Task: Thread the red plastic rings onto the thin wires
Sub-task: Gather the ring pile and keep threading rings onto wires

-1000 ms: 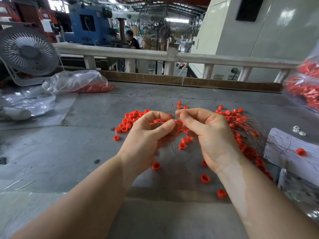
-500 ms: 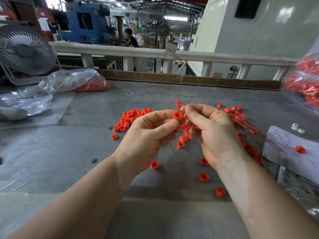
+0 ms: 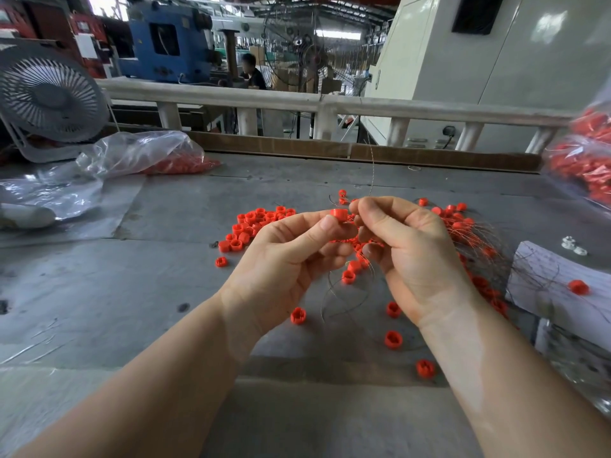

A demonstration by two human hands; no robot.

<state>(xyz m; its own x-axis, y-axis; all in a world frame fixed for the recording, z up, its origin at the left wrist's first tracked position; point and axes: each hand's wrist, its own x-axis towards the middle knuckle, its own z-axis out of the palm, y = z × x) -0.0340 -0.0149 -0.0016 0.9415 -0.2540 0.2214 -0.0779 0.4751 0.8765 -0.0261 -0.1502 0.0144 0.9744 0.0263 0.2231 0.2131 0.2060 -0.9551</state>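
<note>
While the left hand [image 3: 291, 256] pinches one red ring [image 3: 339, 215] between thumb and forefinger above the grey table [image 3: 99, 292], the right hand [image 3: 410, 256] pinches a thin wire [image 3: 373, 170] just beside it; the wire rises toward the far wooden edge strip [image 3: 429, 157]. Loose rings [image 3: 254, 226] lie heaped behind the left hand, and a few are scattered near the wrists. Tangled wires with rings [image 3: 476, 239] crowd the right side beside white paper [image 3: 562, 279]. Open table lies to the left, up to a plastic bag [image 3: 142, 153] and a fan [image 3: 49, 94]
</note>
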